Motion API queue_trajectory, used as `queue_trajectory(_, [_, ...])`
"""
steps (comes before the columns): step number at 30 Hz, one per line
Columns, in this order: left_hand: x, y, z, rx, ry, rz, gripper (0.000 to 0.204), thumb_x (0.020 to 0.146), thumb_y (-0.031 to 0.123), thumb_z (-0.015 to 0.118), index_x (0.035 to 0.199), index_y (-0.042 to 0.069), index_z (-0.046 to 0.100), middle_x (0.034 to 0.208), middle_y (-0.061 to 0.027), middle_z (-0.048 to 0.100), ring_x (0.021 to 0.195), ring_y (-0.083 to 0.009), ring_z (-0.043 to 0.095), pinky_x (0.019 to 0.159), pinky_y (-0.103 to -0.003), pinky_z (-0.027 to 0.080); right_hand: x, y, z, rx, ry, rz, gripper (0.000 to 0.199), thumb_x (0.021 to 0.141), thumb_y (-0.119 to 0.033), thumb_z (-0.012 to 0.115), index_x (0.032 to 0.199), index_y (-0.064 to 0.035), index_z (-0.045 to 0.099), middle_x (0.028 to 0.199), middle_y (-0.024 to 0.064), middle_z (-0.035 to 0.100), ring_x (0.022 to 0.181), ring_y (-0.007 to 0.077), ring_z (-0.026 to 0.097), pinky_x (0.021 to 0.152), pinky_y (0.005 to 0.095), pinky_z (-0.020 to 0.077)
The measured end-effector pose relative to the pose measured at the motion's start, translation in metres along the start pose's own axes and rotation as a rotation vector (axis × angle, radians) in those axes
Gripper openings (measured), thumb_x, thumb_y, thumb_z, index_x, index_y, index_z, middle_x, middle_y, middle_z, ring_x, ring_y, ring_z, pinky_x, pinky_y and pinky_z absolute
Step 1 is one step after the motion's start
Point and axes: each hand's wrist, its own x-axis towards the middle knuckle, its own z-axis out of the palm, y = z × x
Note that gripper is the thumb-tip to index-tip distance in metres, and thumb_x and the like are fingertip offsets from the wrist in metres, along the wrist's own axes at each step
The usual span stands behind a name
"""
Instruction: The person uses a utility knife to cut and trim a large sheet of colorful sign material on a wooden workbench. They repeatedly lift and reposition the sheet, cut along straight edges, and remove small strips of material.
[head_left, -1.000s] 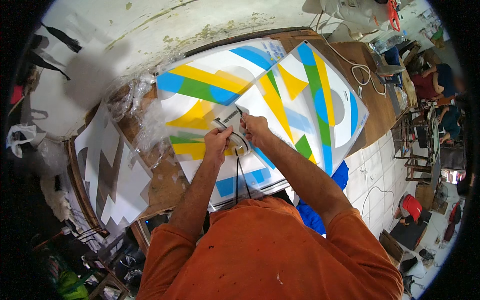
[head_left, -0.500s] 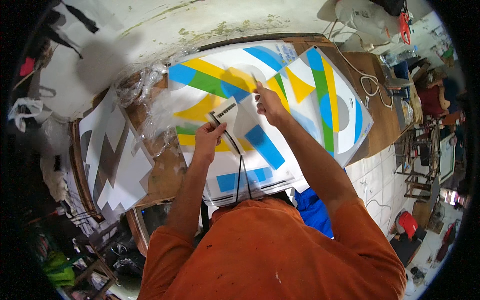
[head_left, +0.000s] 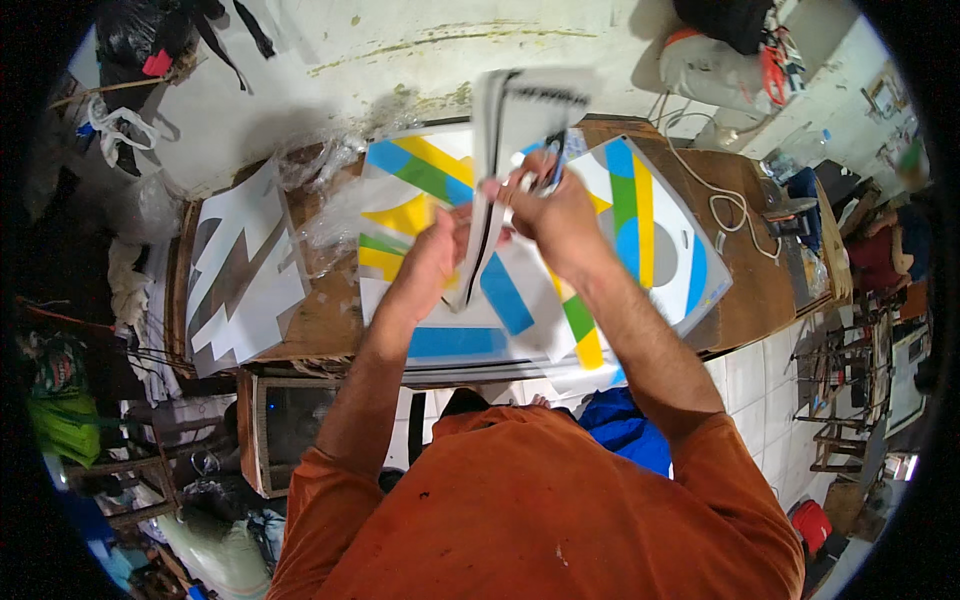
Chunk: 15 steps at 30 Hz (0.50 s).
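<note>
A folded white sheet [head_left: 535, 120] with black print and a black stripe stands raised in front of me, blurred by motion. My right hand [head_left: 560, 220] pinches its right side. A small dark tool with a ring-like end [head_left: 553, 172], perhaps scissors, shows at the same hand. Against the sheet's lower left edge is my left hand [head_left: 432, 258], its fingers partly behind the sheet and smeared, so their grip is unclear. Beneath both hands lies a large white printed sheet [head_left: 440, 305] with blue, yellow and green shapes. A similar patterned sheet [head_left: 668, 215] overlaps it at the right.
White and grey zigzag-cut sheets [head_left: 245, 270] lie at the table's left. Crumpled clear plastic [head_left: 325, 215] sits beside them. A pale cable [head_left: 738, 205] loops over the brown tabletop [head_left: 695, 165] at the right. The stained wall [head_left: 420, 55] rises behind the table.
The white sheet has swung upward and away from me. My right hand has come down and left onto it. My left hand has shifted slightly right, and the view has tilted up a little.
</note>
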Motion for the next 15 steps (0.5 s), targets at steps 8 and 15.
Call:
queue_trajectory(8, [-0.037,-0.015,0.130,0.139,-0.264,-0.135,0.039,0.090,-0.001,0.058,0.129,-0.002,0.053,0.103,-0.0152,0.070,0.094,-0.0232,0.068,0.090,-0.034,0.050,-0.043,-0.101,-0.123,0.241,0.208,-0.250,0.041,0.080,0.000,0.074,0.080,-0.0174,0.037,0.060,-0.0096,0.033,0.044,0.0026,0.027,0.038,0.0227,0.0196])
queue_trajectory(15, [-0.067,-0.025,0.211,0.059,-0.376,-0.296,0.029,0.088,0.000,0.063,0.117,-0.004,0.060,0.103,-0.0153,0.070,0.088,-0.0228,0.070,0.080,-0.033,0.055,-0.110,-0.128,-0.233,0.269,0.434,-0.323,0.042,0.080,0.000,0.074,0.078,-0.0184,0.037,0.063,-0.0097,0.032,0.048,0.0030,0.028,0.039,0.0221,0.0197])
